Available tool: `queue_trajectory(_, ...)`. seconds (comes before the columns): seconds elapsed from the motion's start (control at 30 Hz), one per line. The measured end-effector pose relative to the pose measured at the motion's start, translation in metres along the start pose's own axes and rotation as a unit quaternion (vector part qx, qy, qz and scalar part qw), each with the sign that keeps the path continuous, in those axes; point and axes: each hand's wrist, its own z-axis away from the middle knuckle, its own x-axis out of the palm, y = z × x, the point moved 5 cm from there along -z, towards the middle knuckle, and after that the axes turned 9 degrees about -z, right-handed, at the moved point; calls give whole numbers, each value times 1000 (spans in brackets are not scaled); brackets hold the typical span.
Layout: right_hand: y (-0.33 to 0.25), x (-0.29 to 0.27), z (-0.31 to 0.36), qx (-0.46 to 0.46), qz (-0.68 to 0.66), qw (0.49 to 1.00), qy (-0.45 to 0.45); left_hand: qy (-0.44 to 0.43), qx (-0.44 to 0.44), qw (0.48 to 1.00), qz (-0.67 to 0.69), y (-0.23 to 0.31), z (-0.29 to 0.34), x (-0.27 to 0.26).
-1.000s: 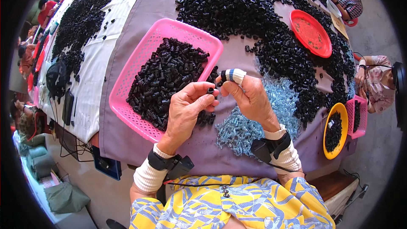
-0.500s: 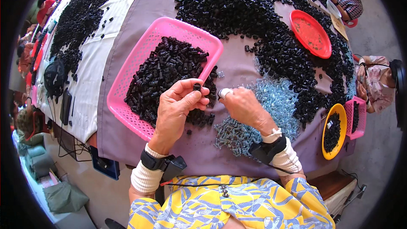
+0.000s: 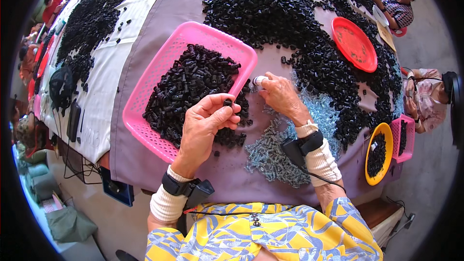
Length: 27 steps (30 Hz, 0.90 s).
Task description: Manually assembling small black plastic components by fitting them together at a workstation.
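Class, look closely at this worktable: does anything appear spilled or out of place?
Yes: small black cylindrical plastic pieces lie outside the pink perforated plastic basket, along its right side on the mauve cloth. They look like overflow, though they may have been put there deliberately.

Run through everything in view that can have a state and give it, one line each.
Left hand: pinching a black piece
Right hand: curled, hold unclear
Pink basket: partly filled with black pieces
Yellow tray: holding dark pieces
Red tray: set down among loose black pieces
Clear pieces: loose, heaped
Purple cloth: spread out
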Motion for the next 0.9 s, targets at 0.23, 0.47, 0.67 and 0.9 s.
queue_trajectory(0.23, -2, 2, -1, -47, 59, 997, -12, -5, 7, 1000, -11, 0, 0, 2)
queue_trajectory(0.47, 1, 0, 6, -88, 94, 992, -12, -10, 9, 999, -43, -1, -1, 8)
queue_trajectory(0.67, 1, -11, 8, -68, 30, 997, 23, -18, 10, 998, -55, 0, -4, 17)
queue_trajectory(0.9, -51, -59, 7, -34, -251, 966, 59, -13, 31, 995, -95, -6, -4, 20)
